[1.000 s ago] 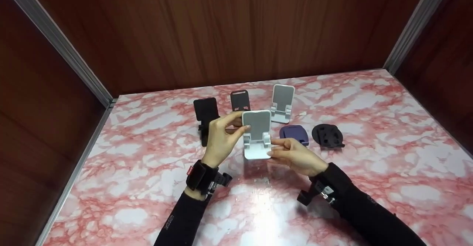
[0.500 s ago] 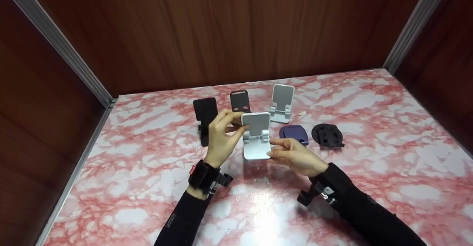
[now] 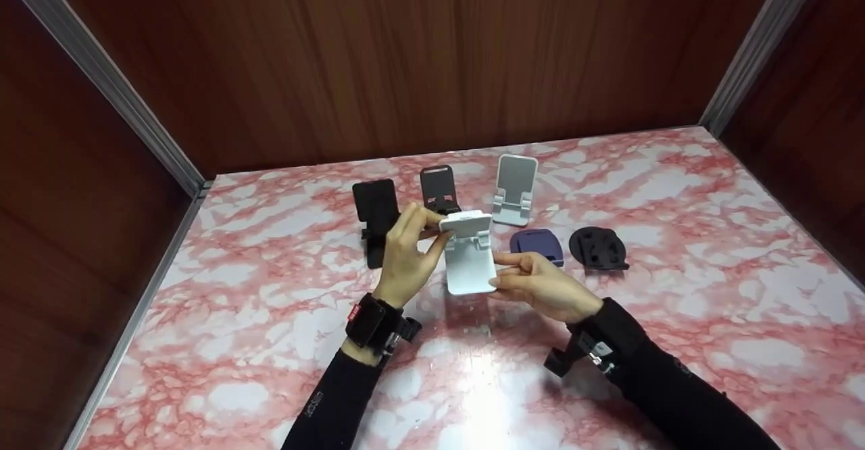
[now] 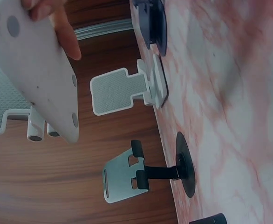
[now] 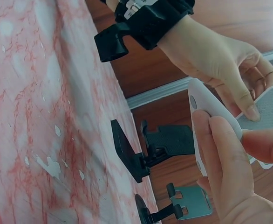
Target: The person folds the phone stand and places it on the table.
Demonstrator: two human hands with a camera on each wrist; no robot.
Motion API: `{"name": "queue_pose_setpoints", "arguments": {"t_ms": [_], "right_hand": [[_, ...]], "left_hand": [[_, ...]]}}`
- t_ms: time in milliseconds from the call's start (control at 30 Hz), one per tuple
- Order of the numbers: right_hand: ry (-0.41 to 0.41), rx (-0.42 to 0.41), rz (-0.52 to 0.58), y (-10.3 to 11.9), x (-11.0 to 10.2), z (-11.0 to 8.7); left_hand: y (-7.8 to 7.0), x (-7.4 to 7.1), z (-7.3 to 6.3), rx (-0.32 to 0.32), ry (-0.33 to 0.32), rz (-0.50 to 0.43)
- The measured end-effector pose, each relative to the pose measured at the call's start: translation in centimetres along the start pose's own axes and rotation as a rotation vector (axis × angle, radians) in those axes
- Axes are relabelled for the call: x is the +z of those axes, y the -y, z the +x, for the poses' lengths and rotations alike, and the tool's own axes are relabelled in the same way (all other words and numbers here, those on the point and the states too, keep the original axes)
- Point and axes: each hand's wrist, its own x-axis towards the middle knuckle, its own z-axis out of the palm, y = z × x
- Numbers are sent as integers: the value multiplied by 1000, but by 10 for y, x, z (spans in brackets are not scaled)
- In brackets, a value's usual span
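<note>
A white phone stand (image 3: pixel 471 269) with a grey pad is held above the table between both hands. My left hand (image 3: pixel 409 254) pinches the left edge of its back plate (image 4: pixel 6 100), thumb in front. My right hand (image 3: pixel 544 286) grips the right edge of the base, thumb on the near face. The back plate leans toward me, folded partway over the base, so little of its pad shows in the head view. In the left wrist view the base's underside (image 4: pixel 38 70) shows round grey feet. The right wrist view has right-hand fingers (image 5: pixel 225 154) lying flat along that underside.
Behind the hands stand a black phone stand (image 3: pixel 376 200), a smaller dark stand (image 3: pixel 440 183) and another white stand (image 3: pixel 518 176). To the right lie a purple folded stand (image 3: pixel 536 246) and a black round-based one (image 3: pixel 599 247). Wood-patterned walls (image 3: pixel 432 58) enclose the marbled table (image 3: pixel 270 355).
The held stand's back plate has tipped forward and down toward the base, the left hand turning with it. The right hand has stayed nearly still on the base.
</note>
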Motion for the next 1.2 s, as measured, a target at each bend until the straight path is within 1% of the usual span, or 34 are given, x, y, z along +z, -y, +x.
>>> {"name": "queue_pose_setpoints", "arguments": {"t_ms": [133, 267, 367, 500, 600, 800, 867, 933, 1033, 1200], "right_hand": [[7, 1, -2, 0, 0, 0], [-6, 9, -1, -1, -1, 0], [-18, 15, -2, -1, -2, 0], [-23, 11, -15, 0, -2, 0], [-27, 19, -1, 1, -2, 0], [-37, 87, 24, 6, -3, -1], [-28, 103, 18, 7, -4, -1], [-14, 102, 15, 8, -4, -1], [-1, 89, 11, 9, -5, -1], [2, 63, 51, 9, -7, -1]], "left_hand": [[2, 0, 0, 53, -3, 68], [2, -1, 0, 99, -4, 134], [2, -1, 0, 127, 0, 168], [2, 1, -1, 151, -13, 200], [1, 3, -2, 180, -17, 233], [-1, 7, -3, 268, -13, 330], [-1, 8, -3, 297, -6, 341], [-1, 9, -4, 330, 3, 348], [0, 10, -7, 374, 3, 348], [2, 13, -11, 426, -8, 350]]}}
